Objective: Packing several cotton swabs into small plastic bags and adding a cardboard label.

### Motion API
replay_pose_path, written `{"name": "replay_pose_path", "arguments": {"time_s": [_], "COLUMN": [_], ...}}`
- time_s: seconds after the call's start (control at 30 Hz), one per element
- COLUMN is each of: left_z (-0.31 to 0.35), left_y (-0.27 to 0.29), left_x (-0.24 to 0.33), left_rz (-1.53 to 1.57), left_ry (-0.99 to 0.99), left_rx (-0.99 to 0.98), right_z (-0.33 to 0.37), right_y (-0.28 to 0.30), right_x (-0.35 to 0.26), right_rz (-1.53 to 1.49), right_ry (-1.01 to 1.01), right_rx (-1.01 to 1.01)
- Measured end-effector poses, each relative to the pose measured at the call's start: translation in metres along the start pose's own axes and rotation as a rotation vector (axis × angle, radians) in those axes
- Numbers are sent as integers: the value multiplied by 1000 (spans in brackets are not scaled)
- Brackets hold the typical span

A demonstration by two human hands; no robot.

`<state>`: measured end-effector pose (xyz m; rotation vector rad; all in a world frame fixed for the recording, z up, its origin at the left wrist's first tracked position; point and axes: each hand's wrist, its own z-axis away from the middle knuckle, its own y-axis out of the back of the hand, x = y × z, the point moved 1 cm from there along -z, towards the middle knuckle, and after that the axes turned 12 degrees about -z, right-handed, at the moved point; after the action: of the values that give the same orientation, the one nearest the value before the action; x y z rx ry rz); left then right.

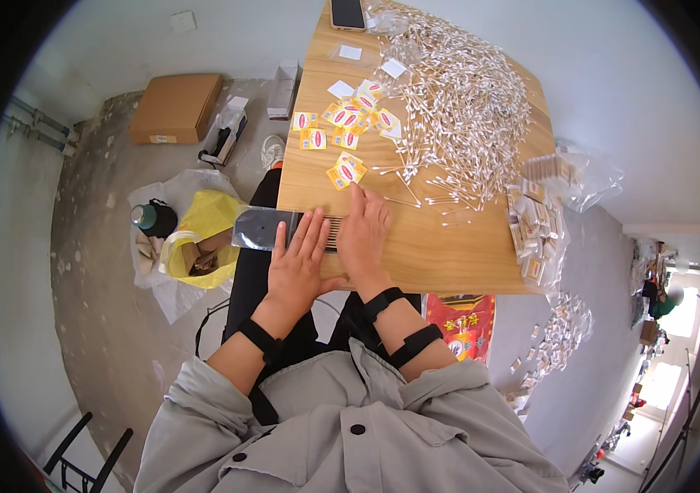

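Observation:
My left hand (301,259) lies flat at the table's near edge, fingers stretched over a clear plastic bag (256,228) and a row of cotton swabs (333,234). Part of the bag juts past the table's left edge, and the hand hides where bag and swabs meet. Just to the right, my right hand (363,234) rests on the tabletop beside the swabs. Its index finger reaches forward to the lower edge of a small pile of yellow-and-white cards (347,170) with red ovals. More such cards (348,115) lie scattered farther off.
A big heap of loose cotton swabs (461,107) covers the table's far right. Packed swab bags (535,230) lie along the right edge. A phone (347,14) is at the far end. On the floor are a yellow bag (209,215), a cardboard box (175,108) and a red bag (465,324).

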<state>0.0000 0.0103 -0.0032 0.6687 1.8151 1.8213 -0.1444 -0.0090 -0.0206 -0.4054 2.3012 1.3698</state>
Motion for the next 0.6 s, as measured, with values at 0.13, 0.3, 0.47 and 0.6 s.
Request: {"name": "replay_pose_path", "arguments": {"time_s": [0.13,0.3,0.47,0.6], "left_z": [0,0,1,-3], "left_y": [-3,-2,10,19], "left_x": [1,0,-16,-38], "left_rz": [-19,-73,218,220], "left_ry": [3,-4,146,350], "left_rx": [-5,-29,194,322], "right_z": [-2,-6,-7,-7], "right_y": [0,-2,-5,-8], "right_x": [2,3,5,7], "right_rz": [-49,-62,-7,25], "right_ry": [-92,6,15,7], "right_rx": [-38,-26,-38,-64]}}
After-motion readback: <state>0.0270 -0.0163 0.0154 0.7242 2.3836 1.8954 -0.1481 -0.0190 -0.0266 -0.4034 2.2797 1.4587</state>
